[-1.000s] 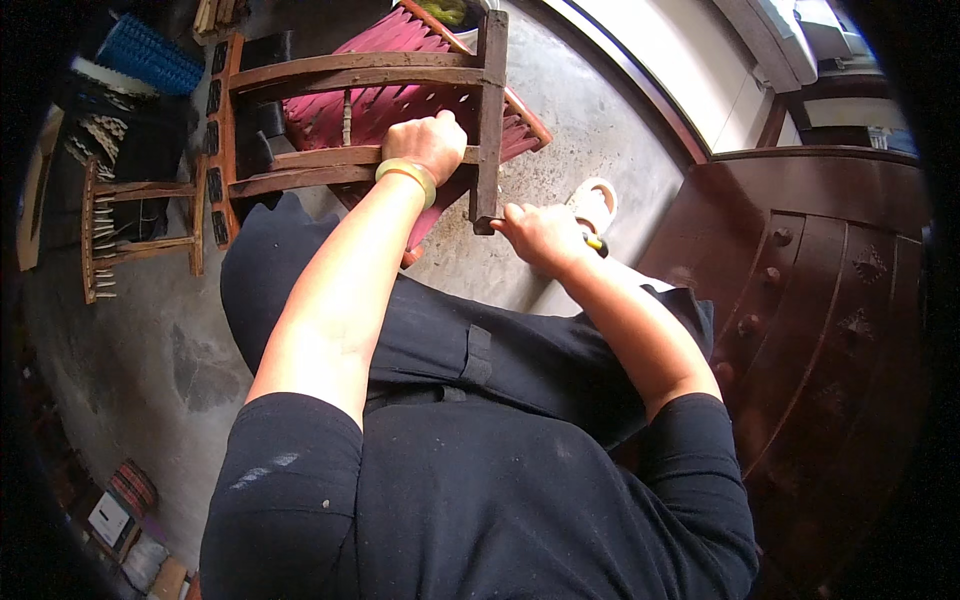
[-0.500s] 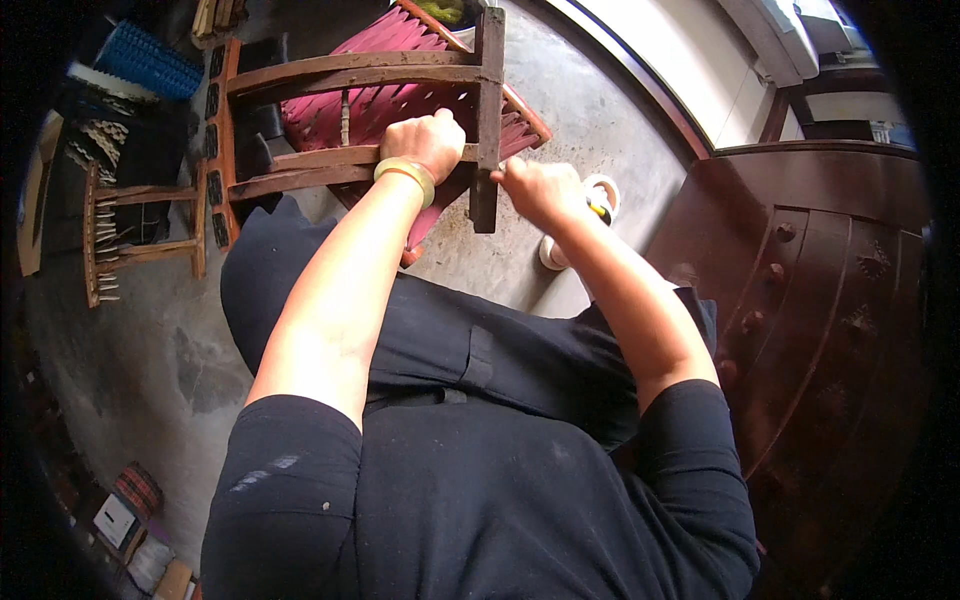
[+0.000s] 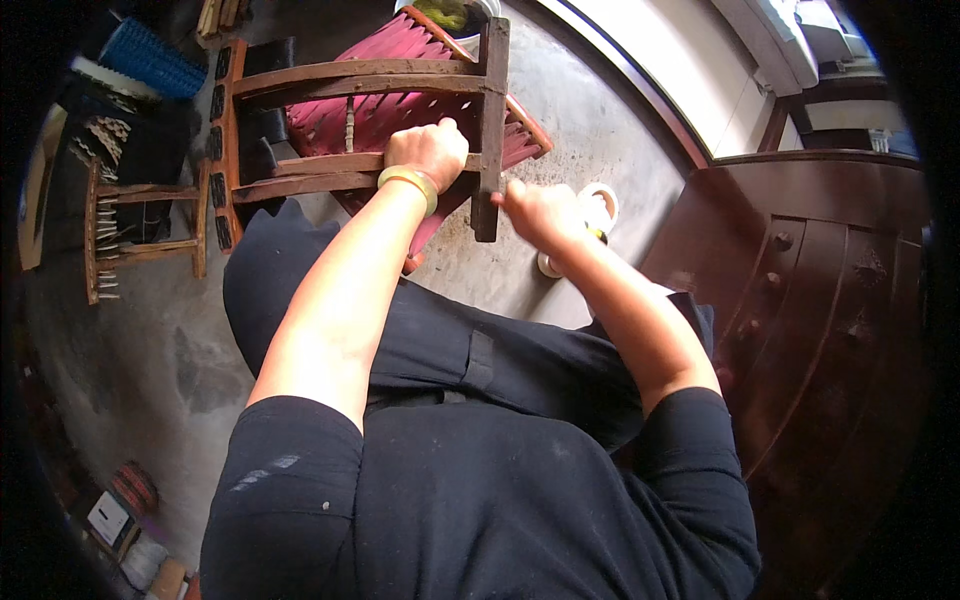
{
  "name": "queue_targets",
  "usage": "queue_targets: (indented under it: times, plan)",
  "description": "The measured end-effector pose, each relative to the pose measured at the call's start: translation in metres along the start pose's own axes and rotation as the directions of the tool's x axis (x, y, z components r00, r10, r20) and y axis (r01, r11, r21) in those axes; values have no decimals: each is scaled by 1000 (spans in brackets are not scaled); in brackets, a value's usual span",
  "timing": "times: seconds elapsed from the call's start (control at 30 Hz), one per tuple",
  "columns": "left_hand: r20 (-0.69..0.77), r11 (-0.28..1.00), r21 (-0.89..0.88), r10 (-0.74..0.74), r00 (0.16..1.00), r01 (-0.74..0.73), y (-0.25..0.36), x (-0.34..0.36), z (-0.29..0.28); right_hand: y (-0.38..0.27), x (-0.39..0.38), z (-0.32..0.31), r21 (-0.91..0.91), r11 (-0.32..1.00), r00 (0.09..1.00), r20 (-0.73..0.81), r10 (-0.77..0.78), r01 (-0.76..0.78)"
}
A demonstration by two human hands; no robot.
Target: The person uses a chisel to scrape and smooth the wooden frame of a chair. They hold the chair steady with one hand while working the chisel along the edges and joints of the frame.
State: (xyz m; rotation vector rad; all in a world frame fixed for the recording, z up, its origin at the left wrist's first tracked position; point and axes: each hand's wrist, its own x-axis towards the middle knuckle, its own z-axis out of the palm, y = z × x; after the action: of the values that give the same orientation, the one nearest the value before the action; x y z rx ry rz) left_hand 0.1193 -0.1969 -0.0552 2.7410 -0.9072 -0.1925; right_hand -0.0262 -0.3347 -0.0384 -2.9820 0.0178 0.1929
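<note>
In front of me lies a brown wooden folding-chair-like frame (image 3: 370, 78), its long rails joined to a dark crosspiece (image 3: 492, 130). My left hand (image 3: 428, 152), with a pale yellow bangle (image 3: 412, 183) at its wrist, is closed around the nearer rail, left of the crosspiece. Just right of the crosspiece, my right hand (image 3: 545, 213) is closed with the thumb side toward the wood. Whatever its fingers hold is too small or hidden to make out. Under the rails stretches a seat of pink-red straps (image 3: 365, 122) on an orange-brown wooden bar (image 3: 528, 127).
A smaller wooden frame with pale cord ends (image 3: 148, 190) stands at left, near a blue textured roll (image 3: 150, 60). White round containers (image 3: 598, 205) sit on the grey floor (image 3: 590, 110) beyond my right hand. Dark glossy wooden furniture (image 3: 800, 300) fills the right side.
My right hand has shifted slightly down and away from the crosspiece. The wooden frame sits slightly lower and to the right in view, with my left hand still on its rail.
</note>
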Motion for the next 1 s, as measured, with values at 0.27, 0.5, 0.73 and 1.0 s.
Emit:
queue_targets:
  times: [0.27, 0.5, 0.73, 1.0]
  plan:
    - [18, 1000, 3, -12, 1000, 12, 0, 1, -3, 6, 17, -4, -24, 1000, 1000, -30, 1, -2]
    - [2, 1000, 24, -7, 1000, 7, -3, -1, 0, -7, -18, 13, 40, 994, 990, 95, -107, 104]
    - [-12, 1000, 22, 21, 1000, -21, -1, 0, 3, 3, -14, 25, 33, 996, 996, -47, -77, 78]
    - [-58, 999, -33, -8, 998, 6, -6, 0, 9, -3, -3, 8, -7, 1000, 997, -75, 12, -12]
